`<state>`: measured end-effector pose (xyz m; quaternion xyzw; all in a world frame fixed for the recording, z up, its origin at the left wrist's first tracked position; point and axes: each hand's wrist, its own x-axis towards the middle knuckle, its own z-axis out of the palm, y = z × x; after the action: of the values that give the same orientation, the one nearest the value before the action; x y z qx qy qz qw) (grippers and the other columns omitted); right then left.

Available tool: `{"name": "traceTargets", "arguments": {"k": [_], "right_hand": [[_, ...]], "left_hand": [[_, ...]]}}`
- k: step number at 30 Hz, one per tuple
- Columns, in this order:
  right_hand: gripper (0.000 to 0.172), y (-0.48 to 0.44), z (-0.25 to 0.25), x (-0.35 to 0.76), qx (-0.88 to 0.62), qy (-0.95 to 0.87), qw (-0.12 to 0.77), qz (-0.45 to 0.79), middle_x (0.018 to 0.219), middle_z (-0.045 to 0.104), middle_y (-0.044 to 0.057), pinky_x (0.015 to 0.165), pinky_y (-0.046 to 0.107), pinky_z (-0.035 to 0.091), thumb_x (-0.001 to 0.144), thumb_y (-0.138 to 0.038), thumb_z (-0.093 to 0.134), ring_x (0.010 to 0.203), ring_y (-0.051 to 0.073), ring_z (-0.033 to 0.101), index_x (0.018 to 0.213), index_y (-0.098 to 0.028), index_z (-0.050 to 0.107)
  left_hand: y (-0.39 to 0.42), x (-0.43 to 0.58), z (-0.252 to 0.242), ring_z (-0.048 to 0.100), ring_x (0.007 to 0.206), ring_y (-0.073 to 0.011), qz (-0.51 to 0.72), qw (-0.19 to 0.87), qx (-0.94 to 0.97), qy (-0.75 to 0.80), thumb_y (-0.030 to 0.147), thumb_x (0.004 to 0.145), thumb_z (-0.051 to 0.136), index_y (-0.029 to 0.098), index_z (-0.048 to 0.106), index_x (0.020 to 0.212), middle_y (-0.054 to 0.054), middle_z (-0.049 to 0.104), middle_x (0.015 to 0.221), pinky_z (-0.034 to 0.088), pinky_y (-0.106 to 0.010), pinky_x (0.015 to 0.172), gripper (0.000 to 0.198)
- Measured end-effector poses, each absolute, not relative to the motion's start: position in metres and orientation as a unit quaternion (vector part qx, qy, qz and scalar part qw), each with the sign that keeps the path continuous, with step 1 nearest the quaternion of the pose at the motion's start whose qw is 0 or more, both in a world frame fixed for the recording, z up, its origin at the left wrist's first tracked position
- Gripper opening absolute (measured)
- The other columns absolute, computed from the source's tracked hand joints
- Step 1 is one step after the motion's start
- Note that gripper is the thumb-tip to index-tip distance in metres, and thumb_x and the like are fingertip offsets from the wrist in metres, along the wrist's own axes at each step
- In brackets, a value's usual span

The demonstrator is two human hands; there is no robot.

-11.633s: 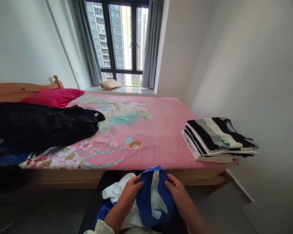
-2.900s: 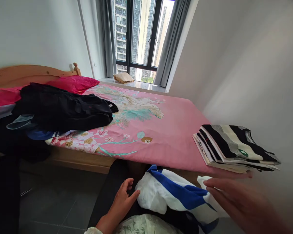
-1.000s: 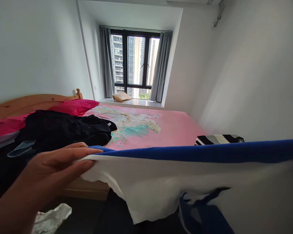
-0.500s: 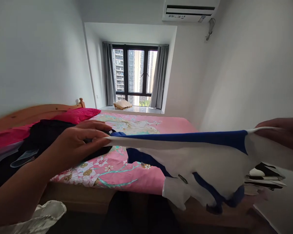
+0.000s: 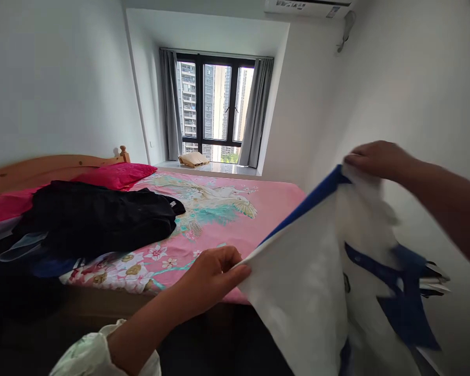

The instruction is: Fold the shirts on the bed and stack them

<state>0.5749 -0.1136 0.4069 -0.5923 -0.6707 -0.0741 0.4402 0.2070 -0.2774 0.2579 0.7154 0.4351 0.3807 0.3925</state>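
A white and blue shirt (image 5: 305, 271) hangs stretched between my two hands, in front of the bed's near edge. My left hand (image 5: 215, 274) pinches one white edge of it between thumb and fingers, low and near the middle. Higher up on the right, my right hand (image 5: 372, 159) is closed on another part of the cloth, beside its blue strip. The right part of the shirt, with blue trim and a small dark emblem, dangles in loose, blurred folds.
A bed (image 5: 266, 209) with a pink floral sheet fills the middle. Black clothes (image 5: 102, 219) lie heaped on its left side, with a bright pink pillow (image 5: 117, 175) behind. A folded beige cloth (image 5: 194, 159) rests on the windowsill. Stacked items (image 5: 434, 282) stand at the right.
My right hand has risen and come inward, while my left hand has moved right and down. The shirt has gone from level to slanting. The view has tipped slightly downward.
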Motion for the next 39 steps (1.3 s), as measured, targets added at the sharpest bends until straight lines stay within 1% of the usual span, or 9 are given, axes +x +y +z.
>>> {"name": "traceTargets", "arguments": {"k": [4, 7, 14, 19, 24, 27, 31, 35, 39], "right_hand": [[0.043, -0.060, 0.408, 0.471, -0.561, -0.717, 0.412, -0.042, 0.123, 0.057, 0.018, 0.093, 0.036, 0.038, 0.082, -0.025, 0.045, 0.114, 0.021, 0.053, 0.114, 0.002, 0.056], [0.066, -0.044, 0.377, 0.406, -0.445, -0.796, 0.407, 0.049, 0.133, 0.049, 0.016, 0.090, 0.036, 0.046, 0.078, -0.026, 0.061, 0.112, 0.021, 0.055, 0.137, -0.012, 0.035], [0.025, -0.090, 0.231, 0.409, -0.385, -0.889, 0.223, 0.107, 0.102, 0.067, 0.005, 0.086, 0.037, 0.047, 0.080, -0.030, 0.055, 0.093, 0.021, 0.061, 0.101, -0.022, 0.065], [0.022, -0.155, 0.074, 0.486, -0.571, -0.728, 0.363, 0.111, 0.083, 0.064, 0.002, 0.071, 0.030, 0.050, 0.071, -0.019, 0.047, 0.077, 0.018, 0.060, 0.088, -0.021, 0.061], [0.043, -0.224, -0.030, 0.543, -0.620, -0.673, 0.398, 0.064, 0.090, 0.061, 0.008, 0.081, 0.040, 0.051, 0.060, -0.009, 0.038, 0.089, 0.023, 0.059, 0.094, -0.020, 0.062], [0.056, -0.234, -0.049, 0.556, -0.592, -0.706, 0.388, 0.032, 0.108, 0.058, 0.008, 0.091, 0.043, 0.047, 0.062, -0.004, 0.038, 0.103, 0.024, 0.055, 0.110, -0.024, 0.060], [0.043, -0.216, -0.039, 0.554, -0.545, -0.763, 0.348, -0.020, 0.118, 0.055, 0.008, 0.094, 0.047, 0.043, 0.073, -0.009, 0.041, 0.114, 0.027, 0.048, 0.106, -0.024, 0.063], [0.020, -0.200, -0.020, 0.550, -0.526, -0.750, 0.400, -0.020, 0.111, 0.059, 0.007, 0.093, 0.045, 0.041, 0.078, -0.017, 0.046, 0.111, 0.026, 0.049, 0.082, -0.023, 0.064], [0.014, -0.204, -0.002, 0.553, -0.566, -0.643, 0.515, 0.036, 0.094, 0.061, 0.007, 0.086, 0.040, 0.045, 0.083, -0.028, 0.045, 0.094, 0.022, 0.056, 0.089, -0.020, 0.056]], "left_hand": [[-0.234, 0.203, 0.201, 0.046, 0.053, -0.0076, 0.493, 0.486, 0.559, 0.456, 0.046, 0.070, 0.064, 0.017, 0.048, 0.060, 0.006, 0.047, 0.054, 0.036, -0.019, 0.052, 0.034], [-0.218, 0.175, 0.149, 0.052, 0.051, -0.0095, 0.537, 0.523, 0.410, 0.520, 0.047, 0.063, 0.069, 0.017, 0.052, 0.061, 0.004, 0.054, 0.054, 0.040, -0.020, 0.052, 0.035], [-0.234, 0.100, 0.021, 0.054, 0.046, -0.0126, 0.515, 0.518, 0.233, 0.642, 0.041, 0.050, 0.077, 0.015, 0.056, 0.061, 0.002, 0.055, 0.050, 0.041, -0.023, 0.046, 0.034], [-0.238, 0.089, -0.016, 0.058, 0.053, -0.0130, 0.534, 0.509, 0.243, 0.630, 0.043, 0.049, 0.078, 0.014, 0.059, 0.072, 0.001, 0.062, 0.060, 0.046, -0.024, 0.051, 0.041], [-0.230, 0.097, -0.015, 0.062, 0.059, -0.0149, 0.584, 0.475, 0.265, 0.603, 0.039, 0.052, 0.076, 0.021, 0.052, 0.085, 0.005, 0.063, 0.065, 0.052, -0.027, 0.058, 0.044], [-0.229, 0.100, -0.008, 0.066, 0.066, -0.0189, 0.574, 0.444, 0.310, 0.615, 0.046, 0.052, 0.073, 0.021, 0.057, 0.084, 0.003, 0.065, 0.068, 0.055, -0.028, 0.059, 0.044], [-0.229, 0.097, -0.001, 0.067, 0.073, -0.0212, 0.529, 0.428, 0.340, 0.649, 0.047, 0.050, 0.075, 0.020, 0.068, 0.084, 0.000, 0.070, 0.075, 0.056, -0.028, 0.063, 0.045], [-0.226, 0.084, -0.001, 0.067, 0.073, -0.0233, 0.491, 0.424, 0.380, 0.659, 0.041, 0.046, 0.077, 0.023, 0.070, 0.093, 0.003, 0.069, 0.070, 0.056, -0.031, 0.065, 0.051], [-0.222, 0.077, 0.000, 0.064, 0.096, -0.0287, 0.462, 0.347, 0.431, 0.693, 0.040, 0.046, 0.073, 0.025, 0.071, 0.090, 0.003, 0.072, 0.081, 0.053, -0.033, 0.080, 0.046]]}}
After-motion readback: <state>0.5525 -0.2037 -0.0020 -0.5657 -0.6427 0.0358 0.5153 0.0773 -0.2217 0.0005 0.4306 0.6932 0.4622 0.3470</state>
